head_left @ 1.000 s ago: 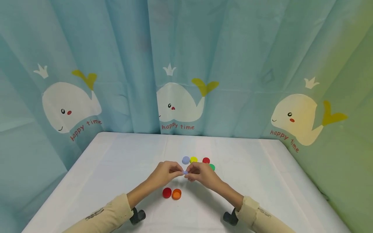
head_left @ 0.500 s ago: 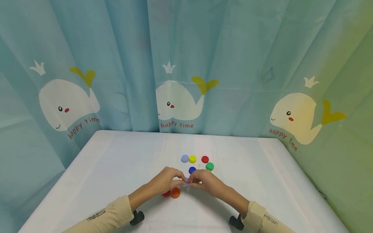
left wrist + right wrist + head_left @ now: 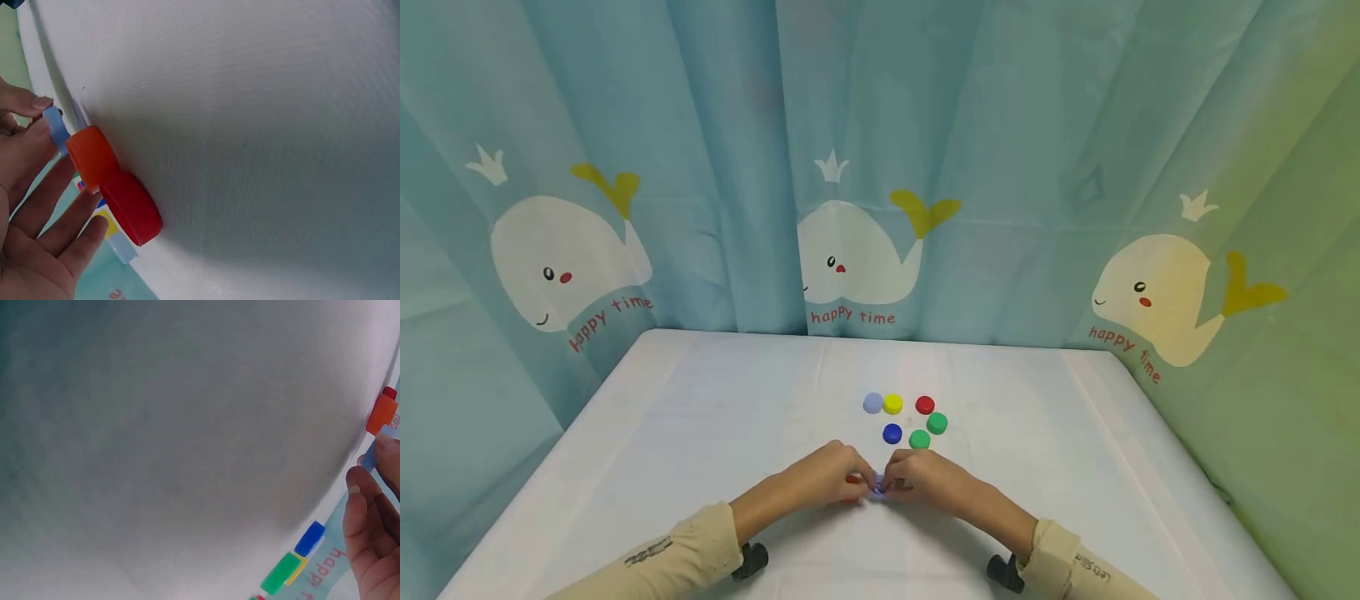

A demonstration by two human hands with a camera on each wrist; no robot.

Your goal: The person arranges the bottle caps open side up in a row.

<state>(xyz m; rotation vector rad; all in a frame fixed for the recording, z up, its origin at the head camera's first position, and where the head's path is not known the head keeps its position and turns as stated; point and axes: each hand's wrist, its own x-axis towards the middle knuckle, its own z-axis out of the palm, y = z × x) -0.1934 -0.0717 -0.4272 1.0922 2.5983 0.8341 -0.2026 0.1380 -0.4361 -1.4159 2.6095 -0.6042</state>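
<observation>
A light blue bottle cap (image 3: 877,488) is between my two hands, low over the front middle of the white table. My left hand (image 3: 829,477) pinches its left side between thumb and forefinger, and the other fingers spread out in the left wrist view. From the right, my right hand (image 3: 931,478) pinches the same cap with thumb and fingertips. Right beside the light blue cap (image 3: 56,130), an orange cap (image 3: 94,156) stands on the table, touching a red cap (image 3: 131,209). In the head view my left hand mostly hides these two.
Farther back on the table (image 3: 737,417) lie several caps: another light blue one (image 3: 873,403), a yellow one (image 3: 892,404), a red one (image 3: 925,405), a dark blue one (image 3: 892,433) and two green ones (image 3: 937,423). A whale-print curtain (image 3: 1000,167) hangs behind.
Both hands have come down and nearer with the light blue cap, ending beside the orange cap. The dark blue and green caps behind are now uncovered.
</observation>
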